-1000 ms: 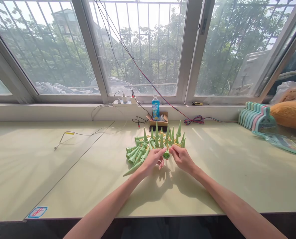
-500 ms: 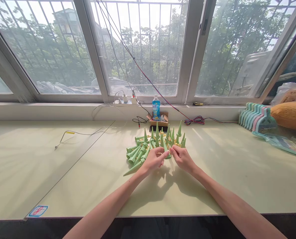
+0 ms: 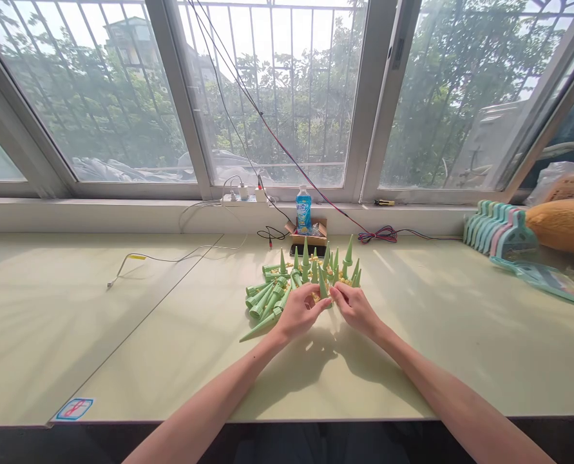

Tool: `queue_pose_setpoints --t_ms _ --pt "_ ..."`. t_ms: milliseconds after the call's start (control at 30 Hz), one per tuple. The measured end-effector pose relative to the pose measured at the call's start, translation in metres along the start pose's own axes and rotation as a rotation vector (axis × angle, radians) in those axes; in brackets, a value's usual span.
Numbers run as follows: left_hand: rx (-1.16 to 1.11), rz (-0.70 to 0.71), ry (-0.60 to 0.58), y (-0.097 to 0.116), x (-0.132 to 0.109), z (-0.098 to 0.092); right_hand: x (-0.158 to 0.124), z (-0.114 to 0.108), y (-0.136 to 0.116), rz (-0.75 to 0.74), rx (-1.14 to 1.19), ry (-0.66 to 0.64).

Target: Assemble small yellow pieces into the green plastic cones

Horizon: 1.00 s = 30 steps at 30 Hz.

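My left hand [image 3: 297,312] is closed around a green plastic plant-watering spike [image 3: 322,285], its pointed end up. Close beside it on the right, my right hand [image 3: 355,309] is pinched at the spike's lower part. Whatever small piece lies between those fingertips is hidden. Behind my hands several green spikes [image 3: 306,261] stand point up. To the left, more spikes [image 3: 266,301] with ribbed collars lie on their sides in a heap. Small yellowish pieces [image 3: 346,281] are scattered among the standing ones.
A blue-labelled bottle [image 3: 303,211] stands in a small cardboard box [image 3: 319,231], with a dark phone [image 3: 300,250] in front. Cables [image 3: 383,234] run along the back. Pastel dustpan-like items [image 3: 502,229] stand at the right. A thin cable [image 3: 156,260] lies at the left.
The spike in my left hand has turned from leaning left to nearly upright and sits slightly lower. My right hand stays pinched beside it, barely moved.
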<state>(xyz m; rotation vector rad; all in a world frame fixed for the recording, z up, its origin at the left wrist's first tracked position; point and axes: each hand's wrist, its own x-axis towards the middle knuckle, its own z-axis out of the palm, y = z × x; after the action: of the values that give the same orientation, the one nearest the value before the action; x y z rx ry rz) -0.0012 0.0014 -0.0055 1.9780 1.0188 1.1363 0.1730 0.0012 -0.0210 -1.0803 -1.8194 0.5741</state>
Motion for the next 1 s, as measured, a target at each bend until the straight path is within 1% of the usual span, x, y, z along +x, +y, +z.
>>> queue_pose_setpoints --t_ms 167,367,733,800,900,1000 --pt "0.058 0.042 0.023 -0.0007 -0.0003 0.0000 0.0000 -0.0001 -0.0002 0.002 -0.006 0.004" --pt "0.073 0.072 0.024 -0.0029 -0.0013 0.0007 -0.0002 0.0005 0.0003 -0.010 -0.015 0.012" --pt "0.105 0.207 0.051 -0.0081 -0.0016 0.0015 0.0010 0.0013 -0.0005 0.038 -0.024 -0.004" --pt "0.114 0.200 0.052 -0.0073 -0.0015 0.0017 0.0013 0.0017 -0.0002 0.050 -0.013 0.003" --pt "0.129 0.151 0.037 -0.0037 -0.0016 0.0021 0.0016 0.0020 -0.0007 0.065 0.018 0.033" --pt "0.123 0.100 0.057 0.0009 -0.0013 0.0021 0.0014 0.0013 -0.0026 0.072 0.054 0.066"
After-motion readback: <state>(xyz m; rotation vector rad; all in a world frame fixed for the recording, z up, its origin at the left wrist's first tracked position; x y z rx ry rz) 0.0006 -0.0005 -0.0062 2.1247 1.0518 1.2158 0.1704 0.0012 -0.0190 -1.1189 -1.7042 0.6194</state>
